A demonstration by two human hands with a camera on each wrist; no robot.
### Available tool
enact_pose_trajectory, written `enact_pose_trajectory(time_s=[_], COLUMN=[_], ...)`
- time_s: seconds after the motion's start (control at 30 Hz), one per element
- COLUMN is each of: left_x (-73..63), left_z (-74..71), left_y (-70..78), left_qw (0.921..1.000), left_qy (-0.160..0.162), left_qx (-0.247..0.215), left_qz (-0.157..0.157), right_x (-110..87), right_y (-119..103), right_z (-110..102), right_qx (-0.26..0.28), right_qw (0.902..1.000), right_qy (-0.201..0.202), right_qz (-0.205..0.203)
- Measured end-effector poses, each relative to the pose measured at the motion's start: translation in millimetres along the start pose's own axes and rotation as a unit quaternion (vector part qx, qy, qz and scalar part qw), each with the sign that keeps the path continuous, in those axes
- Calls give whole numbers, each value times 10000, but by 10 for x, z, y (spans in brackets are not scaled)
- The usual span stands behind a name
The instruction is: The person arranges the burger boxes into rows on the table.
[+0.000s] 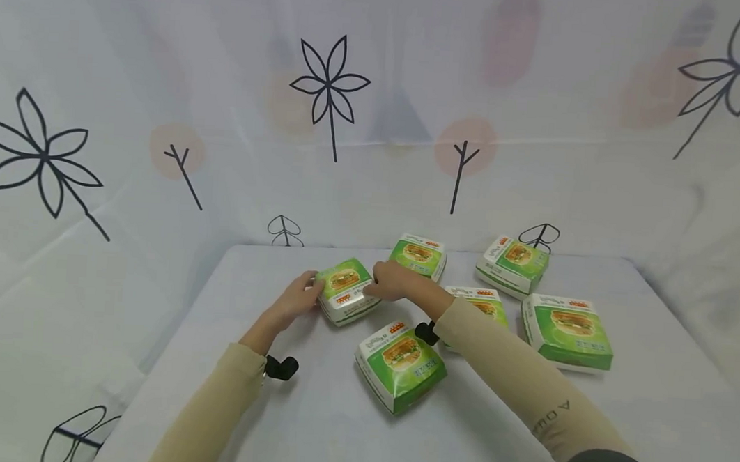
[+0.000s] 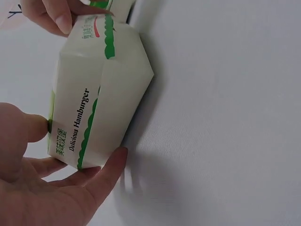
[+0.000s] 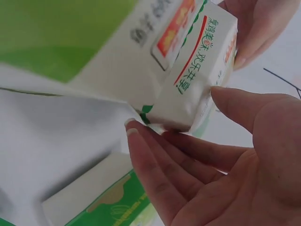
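Both hands hold one green-and-white burger box [image 1: 344,291] at the left of the group, its lid with the burger picture facing up. My left hand [image 1: 297,298] grips its left side, thumb on the upper edge and fingers along the lower side in the left wrist view. There the box's white side [image 2: 89,94] reads "Delicious Hamburger". My right hand [image 1: 399,281] grips the opposite end; the right wrist view shows thumb and fingers round a corner of the box [image 3: 193,70]. A similar burger box [image 1: 400,365] lies in front of the right hand.
More burger boxes stand on the white table [image 1: 310,423]: one [image 1: 424,255] behind the right hand, one [image 1: 514,265] at the back right, one [image 1: 570,332] at the right. Another box [image 1: 482,303] is partly hidden by the right sleeve. A patterned cloth [image 1: 372,182] hangs behind.
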State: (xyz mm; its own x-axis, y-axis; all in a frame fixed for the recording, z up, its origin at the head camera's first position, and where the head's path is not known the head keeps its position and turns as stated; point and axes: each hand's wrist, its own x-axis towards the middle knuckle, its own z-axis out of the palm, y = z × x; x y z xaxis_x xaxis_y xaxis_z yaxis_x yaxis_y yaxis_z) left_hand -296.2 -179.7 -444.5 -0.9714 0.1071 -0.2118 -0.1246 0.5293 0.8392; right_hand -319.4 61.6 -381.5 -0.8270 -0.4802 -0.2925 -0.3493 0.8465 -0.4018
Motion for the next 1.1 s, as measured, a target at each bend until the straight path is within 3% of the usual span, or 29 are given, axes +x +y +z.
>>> enact_pose_trajectory(time_s=[0.13,0.3,0.43,0.73,1.1], left_x=[13,-104,-159,-60,-21], left_z=[-23,43,97,13,21], left_y=[-18,-39,-14,-46,-9], left_qw=[9999,9995,9995,9988,9991], left_qy=[-19,207,192,-83,-162], left_qx=[-73,3,59,-429,-376], left_qz=[-86,-219,-226,-231,-147], right_x=[-40,-64,-31,-23,-60], right_y=[-26,-13,26,1,-40], right_z=[-2,-43,-35,74,91], right_qx=[-29,19,192,1010,1129], right_qw=[10000,9999,9997,9936,9921], right_qy=[60,31,-15,-509,-496], right_qz=[71,165,176,55,220])
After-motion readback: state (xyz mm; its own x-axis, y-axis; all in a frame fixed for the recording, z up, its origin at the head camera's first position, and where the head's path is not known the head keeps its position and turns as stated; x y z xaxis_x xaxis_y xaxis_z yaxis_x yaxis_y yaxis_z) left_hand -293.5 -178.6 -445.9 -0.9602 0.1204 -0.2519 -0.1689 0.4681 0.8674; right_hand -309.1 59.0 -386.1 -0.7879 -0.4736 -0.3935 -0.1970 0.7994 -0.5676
